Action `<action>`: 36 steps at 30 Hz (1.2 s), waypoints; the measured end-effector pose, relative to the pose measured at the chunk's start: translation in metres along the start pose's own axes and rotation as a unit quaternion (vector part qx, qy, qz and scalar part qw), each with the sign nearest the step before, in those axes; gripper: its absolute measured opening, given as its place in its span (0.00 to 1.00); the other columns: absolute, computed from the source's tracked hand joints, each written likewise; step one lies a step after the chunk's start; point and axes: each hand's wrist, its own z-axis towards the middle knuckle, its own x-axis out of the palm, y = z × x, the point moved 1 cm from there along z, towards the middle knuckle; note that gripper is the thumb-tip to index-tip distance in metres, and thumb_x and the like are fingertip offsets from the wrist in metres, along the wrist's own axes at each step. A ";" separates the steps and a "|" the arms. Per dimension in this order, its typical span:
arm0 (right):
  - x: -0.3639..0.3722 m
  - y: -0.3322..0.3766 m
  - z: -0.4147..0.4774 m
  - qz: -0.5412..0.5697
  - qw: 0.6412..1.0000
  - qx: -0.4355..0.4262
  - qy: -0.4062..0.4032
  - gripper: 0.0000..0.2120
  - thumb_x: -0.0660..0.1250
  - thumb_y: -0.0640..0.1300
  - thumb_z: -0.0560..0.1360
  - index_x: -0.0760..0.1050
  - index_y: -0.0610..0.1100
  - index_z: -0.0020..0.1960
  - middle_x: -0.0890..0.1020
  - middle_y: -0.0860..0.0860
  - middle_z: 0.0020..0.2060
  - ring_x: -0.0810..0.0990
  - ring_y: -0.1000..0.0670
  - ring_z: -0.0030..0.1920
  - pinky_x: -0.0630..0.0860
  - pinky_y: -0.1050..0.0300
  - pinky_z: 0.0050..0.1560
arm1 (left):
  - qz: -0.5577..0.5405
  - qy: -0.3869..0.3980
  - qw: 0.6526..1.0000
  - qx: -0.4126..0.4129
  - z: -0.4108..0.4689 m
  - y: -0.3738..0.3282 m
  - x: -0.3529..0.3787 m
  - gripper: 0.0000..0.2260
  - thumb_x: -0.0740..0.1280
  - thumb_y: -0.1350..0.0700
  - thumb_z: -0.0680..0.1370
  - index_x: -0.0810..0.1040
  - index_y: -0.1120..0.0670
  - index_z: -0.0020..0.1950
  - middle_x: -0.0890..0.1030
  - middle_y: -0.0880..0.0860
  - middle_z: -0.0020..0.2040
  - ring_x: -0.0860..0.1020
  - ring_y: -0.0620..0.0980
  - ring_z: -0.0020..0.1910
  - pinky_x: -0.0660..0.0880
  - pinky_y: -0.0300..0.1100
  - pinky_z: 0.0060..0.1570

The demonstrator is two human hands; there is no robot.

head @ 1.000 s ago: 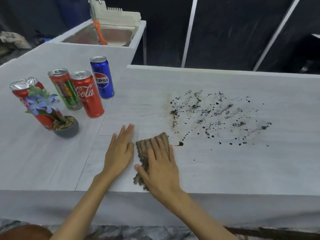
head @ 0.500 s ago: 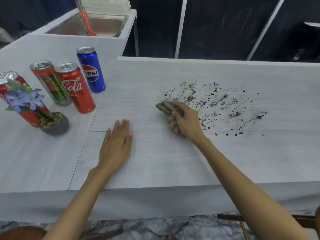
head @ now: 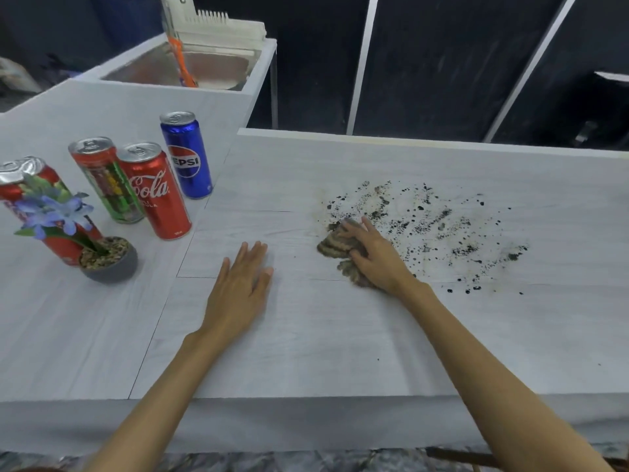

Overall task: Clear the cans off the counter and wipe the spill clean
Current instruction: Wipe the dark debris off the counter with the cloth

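Here, the spill [head: 425,226] was seen as a scatter of black specks and droplets, with faint brownish smears at its left edge, spread over the right half of the pale, wood-grained tabletop [head: 340,335]. A crumpled, ribbed brown cloth [head: 335,248] was held against the spill's left edge by the right hand [head: 377,258], whose fingers were curled over it. The left hand [head: 240,287] was laid flat on the tabletop, fingers straight and close together, holding nothing, to the left of the cloth. Four slim cylindrical metal cans were stood upright on the left part of the tabletop, apart from the spill: a glossy blue Pepsi can [head: 187,158] farthest back, a red Coca-Cola can [head: 155,192] just beside a red-and-green can [head: 107,182], and a dented red can [head: 34,199] at the far left. The last was partly hidden by blue flowers [head: 54,212] set in a small round grey pot [head: 112,270] topped with pebbles. A steel sink [head: 190,66] was visible behind the cans.
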 end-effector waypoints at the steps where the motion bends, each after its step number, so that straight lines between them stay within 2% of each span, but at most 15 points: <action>1: -0.005 0.002 0.005 0.034 0.999 0.008 -0.020 0.22 0.59 0.35 0.76 0.66 0.43 0.70 0.65 0.48 0.73 0.52 0.49 0.76 0.59 0.48 0.73 | -0.014 -0.001 1.000 0.005 0.003 0.000 -0.002 0.22 0.51 0.51 0.81 0.54 0.51 0.75 0.54 0.46 0.77 0.46 0.41 0.75 0.39 0.37 0.72; 4: 0.002 0.034 0.012 0.075 0.994 -0.011 -0.075 0.23 0.59 0.30 0.73 0.72 0.43 0.66 0.71 0.45 0.69 0.59 0.46 0.74 0.53 0.56 0.74 | -0.020 -0.009 0.999 0.022 0.020 0.003 -0.012 0.21 0.52 0.54 0.81 0.56 0.52 0.75 0.55 0.48 0.76 0.47 0.43 0.76 0.39 0.39 0.72; 6: 0.032 0.066 0.010 0.052 0.995 -0.058 -0.062 0.24 0.60 0.32 0.71 0.71 0.44 0.66 0.71 0.44 0.68 0.63 0.44 0.71 0.58 0.51 0.74 | -0.013 -0.017 1.000 0.018 0.034 0.007 -0.018 0.21 0.52 0.56 0.81 0.57 0.52 0.75 0.56 0.48 0.76 0.48 0.44 0.76 0.40 0.40 0.73; 8: 0.071 0.088 0.003 -0.033 0.993 -0.092 -0.068 0.22 0.60 0.41 0.74 0.68 0.47 0.68 0.69 0.47 0.69 0.60 0.44 0.73 0.58 0.47 0.73 | -0.008 -0.021 1.000 0.004 0.045 0.011 -0.019 0.20 0.51 0.55 0.82 0.58 0.53 0.74 0.57 0.49 0.76 0.49 0.45 0.76 0.40 0.42 0.73; 11: 0.086 0.081 0.008 -0.097 0.990 -0.077 -0.060 0.22 0.55 0.50 0.78 0.63 0.51 0.72 0.62 0.52 0.74 0.50 0.49 0.77 0.47 0.48 0.75 | 0.024 -0.008 1.000 -0.014 0.052 0.019 -0.011 0.21 0.48 0.51 0.82 0.57 0.54 0.75 0.58 0.50 0.76 0.49 0.45 0.76 0.42 0.44 0.74; 14: 0.063 0.050 0.025 -0.100 0.991 -0.066 -0.057 0.21 0.55 0.47 0.79 0.64 0.49 0.72 0.62 0.51 0.74 0.51 0.48 0.76 0.48 0.49 0.76 | 0.077 0.004 0.997 0.001 0.052 0.024 -0.004 0.22 0.48 0.49 0.81 0.56 0.53 0.75 0.57 0.49 0.76 0.49 0.45 0.76 0.43 0.44 0.75; 18: 0.036 0.014 0.048 -0.094 0.991 -0.049 -0.078 0.20 0.56 0.39 0.78 0.67 0.42 0.69 0.68 0.45 0.71 0.58 0.46 0.75 0.37 0.55 0.75 | 0.043 -0.004 0.999 0.001 0.050 0.026 -0.007 0.22 0.49 0.48 0.81 0.58 0.52 0.74 0.58 0.48 0.76 0.50 0.43 0.76 0.44 0.42 0.75; 20: 0.026 0.006 0.057 -0.046 0.995 -0.001 -0.092 0.20 0.57 0.34 0.75 0.71 0.40 0.66 0.73 0.43 0.65 0.65 0.44 0.70 0.44 0.50 0.77 | 0.026 -0.008 1.000 -0.001 0.051 0.026 -0.009 0.21 0.49 0.48 0.81 0.60 0.52 0.74 0.59 0.47 0.76 0.51 0.43 0.76 0.44 0.41 0.74; 23: 0.007 0.019 0.059 0.092 0.975 0.108 -0.170 0.22 0.54 0.28 0.73 0.73 0.38 0.64 0.76 0.42 0.59 0.72 0.42 0.64 0.64 0.47 0.71 | 0.010 0.009 1.000 -0.002 0.051 0.025 -0.010 0.21 0.49 0.48 0.81 0.61 0.51 0.73 0.60 0.47 0.75 0.51 0.43 0.76 0.43 0.42 0.74; 24: 0.008 0.031 0.057 0.110 0.971 0.112 -0.180 0.22 0.54 0.27 0.73 0.73 0.38 0.64 0.77 0.42 0.59 0.72 0.42 0.63 0.65 0.50 0.70 | 0.006 0.015 1.000 0.000 0.052 0.025 -0.010 0.21 0.49 0.48 0.81 0.61 0.52 0.73 0.59 0.47 0.76 0.50 0.43 0.76 0.42 0.43 0.74; 26: 0.026 0.062 0.045 0.092 0.982 0.046 -0.156 0.22 0.56 0.29 0.71 0.76 0.40 0.61 0.80 0.44 0.57 0.73 0.43 0.61 0.67 0.57 0.65 | -0.009 0.014 1.000 0.006 0.055 0.023 -0.011 0.21 0.49 0.49 0.81 0.61 0.52 0.73 0.60 0.48 0.75 0.50 0.43 0.76 0.42 0.43 0.74; 28: 0.063 0.084 0.033 -0.014 0.991 -0.036 -0.131 0.20 0.58 0.37 0.71 0.76 0.45 0.61 0.80 0.46 0.57 0.71 0.42 0.64 0.68 0.52 0.64 | -0.021 -0.001 1.000 0.013 0.061 0.019 -0.012 0.20 0.49 0.50 0.82 0.61 0.53 0.73 0.61 0.49 0.75 0.51 0.45 0.76 0.42 0.43 0.74; 30: 0.088 0.086 0.029 -0.097 0.987 -0.054 -0.118 0.20 0.57 0.45 0.74 0.71 0.48 0.65 0.74 0.49 0.65 0.63 0.43 0.72 0.60 0.48 0.69 | -0.017 -0.002 1.000 0.015 0.069 0.015 -0.013 0.20 0.48 0.52 0.82 0.60 0.53 0.73 0.60 0.50 0.75 0.50 0.45 0.76 0.41 0.44 0.74; 33: 0.075 0.062 0.043 -0.116 0.991 -0.049 -0.050 0.23 0.52 0.49 0.77 0.64 0.50 0.71 0.64 0.51 0.73 0.52 0.46 0.76 0.51 0.47 0.74 | 0.005 0.021 1.000 0.017 0.080 0.013 -0.011 0.21 0.48 0.49 0.82 0.58 0.53 0.74 0.57 0.49 0.76 0.49 0.45 0.76 0.41 0.43 0.74; 36: 0.050 0.031 0.057 -0.126 0.990 -0.047 -0.051 0.25 0.47 0.49 0.76 0.64 0.47 0.71 0.64 0.49 0.73 0.53 0.44 0.75 0.55 0.46 0.75 | 0.025 0.044 0.999 0.016 0.089 0.012 -0.007 0.23 0.48 0.47 0.81 0.56 0.52 0.75 0.54 0.49 0.77 0.47 0.44 0.76 0.39 0.43 0.73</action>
